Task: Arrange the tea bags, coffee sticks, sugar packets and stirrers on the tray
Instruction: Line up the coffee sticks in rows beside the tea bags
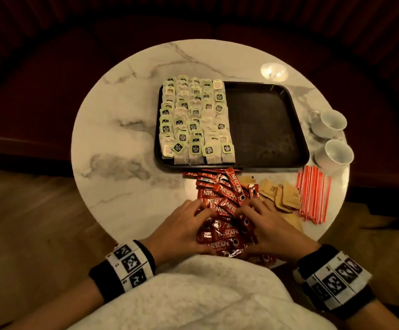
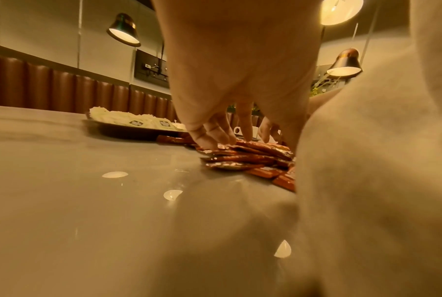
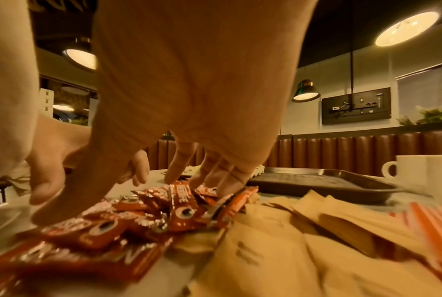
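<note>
A heap of red coffee sticks (image 1: 224,196) lies on the marble table in front of the black tray (image 1: 262,125). My left hand (image 1: 186,225) and right hand (image 1: 265,222) rest on either side of the heap, fingers spread, fingertips down on the sticks. The left wrist view shows my left fingers (image 2: 209,138) touching the top sticks (image 2: 240,158). The right wrist view shows my right fingers (image 3: 224,176) pressing into the pile (image 3: 138,221). Tea bags (image 1: 193,120) fill the tray's left half in rows. Brown sugar packets (image 1: 281,194) and orange stirrers (image 1: 312,194) lie right of the sticks.
Two white cups (image 1: 329,123) (image 1: 336,153) stand at the table's right edge beside the tray. The tray's right half is bare. A white garment (image 1: 193,294) covers the near table edge. A dark padded bench runs behind the round table (image 1: 127,115).
</note>
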